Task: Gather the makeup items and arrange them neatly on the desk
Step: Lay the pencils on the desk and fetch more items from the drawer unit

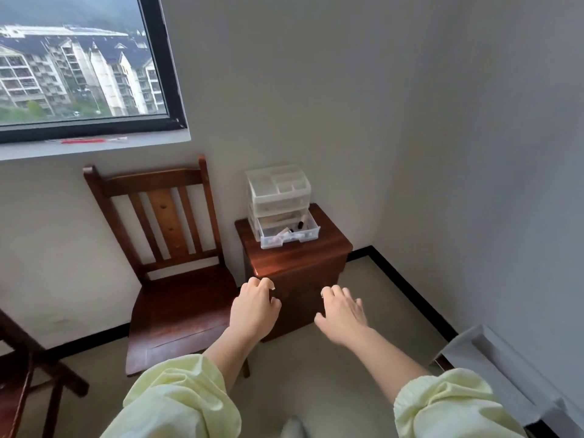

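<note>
Both left hand (254, 306) and right hand (343, 314) hang empty, relaxed, before seemingly tube-filled drawer (290, 240).

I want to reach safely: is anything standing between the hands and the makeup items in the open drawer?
Nothing visible does. Only cabinet top lies between the left hand, the right hand and the open drawer with the makeup items.

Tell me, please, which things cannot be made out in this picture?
Head view only:
Items in the open drawer: too small to identify.
Closed drawers of the organizer: contents blurred by cloudy plastic.
Red thing on the windowsill: too small.
Grey object, lower right: cut off by the edge.
</note>
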`<state>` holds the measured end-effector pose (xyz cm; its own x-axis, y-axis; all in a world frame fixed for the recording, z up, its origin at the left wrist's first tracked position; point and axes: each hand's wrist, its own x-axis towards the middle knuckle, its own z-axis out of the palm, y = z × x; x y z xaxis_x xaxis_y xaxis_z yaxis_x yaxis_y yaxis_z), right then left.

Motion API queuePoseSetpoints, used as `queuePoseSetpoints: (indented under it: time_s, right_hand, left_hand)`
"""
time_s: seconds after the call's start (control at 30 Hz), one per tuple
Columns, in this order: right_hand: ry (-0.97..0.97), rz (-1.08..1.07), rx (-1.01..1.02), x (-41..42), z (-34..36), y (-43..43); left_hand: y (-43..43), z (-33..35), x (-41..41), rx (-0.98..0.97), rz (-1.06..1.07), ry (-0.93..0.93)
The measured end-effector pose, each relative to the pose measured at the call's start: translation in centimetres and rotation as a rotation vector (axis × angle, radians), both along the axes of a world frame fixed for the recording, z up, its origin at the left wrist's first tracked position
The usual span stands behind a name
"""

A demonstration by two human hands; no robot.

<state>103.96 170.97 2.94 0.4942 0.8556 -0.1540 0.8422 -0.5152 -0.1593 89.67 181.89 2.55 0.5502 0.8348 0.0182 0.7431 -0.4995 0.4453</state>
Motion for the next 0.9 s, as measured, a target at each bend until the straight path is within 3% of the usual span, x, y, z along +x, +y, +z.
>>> queuePoseSetpoints:
  time_s: [0.33,0.57,0.9]
  right_hand:
    - [0.13,-0.024,-0.048,12.9,-2.0,16.7]
    - [0.233,-0.053,-0.017,19.3,-4.7,25.5]
    - [0.335,-0.136,-0.073,25.4,-9.7,37.5]
  left_hand:
    - [15.7,-2.9,10.6,-0.15,-0.022,0.042]
    - [25.2,-4.6,17.5,-0.188,0.031,-0.075]
    - [33.8,-11.2,25.4,-0.385,-0.086,0.053]
